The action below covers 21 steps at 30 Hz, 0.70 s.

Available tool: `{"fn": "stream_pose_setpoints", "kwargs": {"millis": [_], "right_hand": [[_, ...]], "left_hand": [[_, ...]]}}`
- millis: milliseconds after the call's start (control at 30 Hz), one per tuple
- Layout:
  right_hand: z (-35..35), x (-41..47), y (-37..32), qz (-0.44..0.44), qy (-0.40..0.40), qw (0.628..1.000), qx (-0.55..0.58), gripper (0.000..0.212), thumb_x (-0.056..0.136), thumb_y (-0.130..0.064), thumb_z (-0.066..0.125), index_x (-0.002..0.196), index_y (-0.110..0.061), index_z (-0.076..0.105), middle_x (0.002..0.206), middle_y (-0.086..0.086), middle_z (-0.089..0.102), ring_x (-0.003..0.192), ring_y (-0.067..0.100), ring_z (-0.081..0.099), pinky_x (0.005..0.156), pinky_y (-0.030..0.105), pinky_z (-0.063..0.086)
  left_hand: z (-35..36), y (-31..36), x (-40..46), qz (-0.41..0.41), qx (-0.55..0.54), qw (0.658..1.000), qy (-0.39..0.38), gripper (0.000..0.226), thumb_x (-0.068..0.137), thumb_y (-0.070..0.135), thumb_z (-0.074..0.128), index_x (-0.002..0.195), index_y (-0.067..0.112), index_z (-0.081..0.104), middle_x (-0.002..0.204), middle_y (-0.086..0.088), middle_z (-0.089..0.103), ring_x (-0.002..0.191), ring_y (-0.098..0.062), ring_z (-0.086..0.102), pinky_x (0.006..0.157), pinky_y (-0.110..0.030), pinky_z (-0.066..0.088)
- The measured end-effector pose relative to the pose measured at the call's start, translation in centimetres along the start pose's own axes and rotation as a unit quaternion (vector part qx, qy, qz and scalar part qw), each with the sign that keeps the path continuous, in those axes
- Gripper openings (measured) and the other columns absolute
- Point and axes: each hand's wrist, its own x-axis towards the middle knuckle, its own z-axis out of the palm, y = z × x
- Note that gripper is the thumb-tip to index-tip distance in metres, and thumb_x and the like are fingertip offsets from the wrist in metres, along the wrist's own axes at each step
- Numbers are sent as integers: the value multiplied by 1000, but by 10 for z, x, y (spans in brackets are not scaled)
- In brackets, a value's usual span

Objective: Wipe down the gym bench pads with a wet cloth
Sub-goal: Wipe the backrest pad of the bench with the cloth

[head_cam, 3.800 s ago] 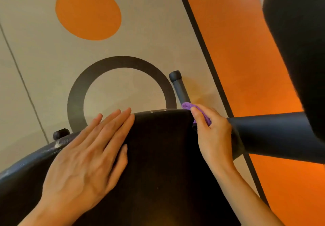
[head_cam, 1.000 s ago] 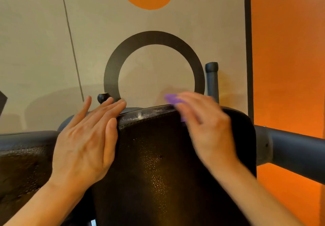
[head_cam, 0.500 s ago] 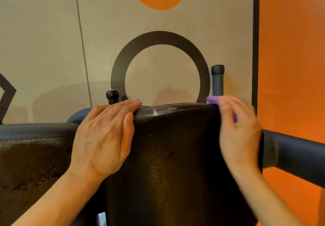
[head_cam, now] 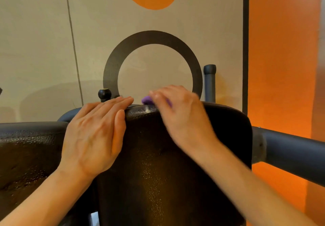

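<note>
A black textured bench pad [head_cam: 175, 164] fills the lower middle of the head view, with white specks along its far edge. My right hand [head_cam: 182, 116] presses a small purple cloth [head_cam: 146, 100] onto that far edge; only the cloth's tip shows past my fingers, and the hand is motion-blurred. My left hand [head_cam: 98, 134] lies flat with fingers together on the pad's far left corner, holding nothing. A second black pad [head_cam: 28, 148] sits to the left, beside the first.
A dark metal frame tube [head_cam: 290, 148] runs off to the right of the pad. An upright capped post [head_cam: 209, 83] stands behind the pad's right side, and a black knob [head_cam: 104, 94] behind its left. Beyond lies a beige surface with a black ring and orange areas.
My right hand has slid the purple cloth leftward along the pad's far edge, from the right corner toward the middle. My left hand stays flat on the left corner.
</note>
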Motion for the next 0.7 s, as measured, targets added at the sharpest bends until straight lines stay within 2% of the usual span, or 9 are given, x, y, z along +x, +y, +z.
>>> {"fn": "stream_pose_setpoints", "kwargs": {"millis": [67,167,267,367,433,500,567,633,700], "right_hand": [[-30,1,31,75,-26,996,28,31,101,-37,40,97,-37,71,94,-8,69,88,1,60,78,12,45],[-60,-17,62,235,62,970,31,29,99,-37,45,94,-28,72,94,2,71,90,-4,58,67,5,39],[-19,-14,21,135,97,986,32,29,101,-32,44,99,-28,73,94,-11,70,91,0,60,80,9,44],[10,-18,-16,-23,47,998,16,28,101,-28,44,113,-21,69,109,-11,68,105,1,56,95,19,44],[-10,-23,15,5,65,997,28,28,101,-28,45,120,-24,65,115,-15,65,113,1,55,98,16,43],[-35,-35,50,101,143,983,54,23,100,-25,47,113,-30,65,107,-25,62,112,2,57,93,6,41],[-29,-38,44,144,184,970,63,24,100,-27,46,109,-30,68,106,-24,64,110,-1,57,97,17,46],[2,-29,1,74,162,981,72,25,100,-24,48,110,-24,70,109,-16,67,109,-3,56,101,31,47],[27,-29,-34,-32,117,991,62,23,100,-22,50,114,-19,69,114,-10,67,112,-1,55,104,29,44]], "left_hand": [[0,0,0,2,-3,1000,-3,49,105,28,23,131,10,60,123,-11,69,110,-26,68,95,-40,45],[0,-1,-1,5,-1,1000,1,48,105,27,24,131,10,60,124,-10,68,111,-25,67,96,-39,45],[-1,-1,-1,2,0,1000,-3,47,105,28,24,131,11,60,124,-10,68,111,-24,67,97,-38,44],[0,0,0,-1,8,1000,-1,46,105,28,26,130,12,61,124,-9,68,113,-23,66,99,-34,40],[0,2,-1,0,6,1000,11,46,105,27,26,131,10,61,127,-9,67,120,-21,62,103,-31,36],[1,1,-1,1,0,1000,22,47,105,27,26,133,9,59,133,-7,63,129,-18,54,108,-30,33],[0,2,-1,-3,-1,1000,20,48,106,28,24,137,9,55,139,-7,58,137,-16,45,114,-31,30],[-3,5,-1,-1,9,1000,12,49,106,30,22,142,9,47,146,-8,51,143,-16,36,119,-30,22],[-13,5,-4,11,26,1000,14,50,107,31,21,145,9,43,151,-8,44,146,-16,29,123,-28,14]]}}
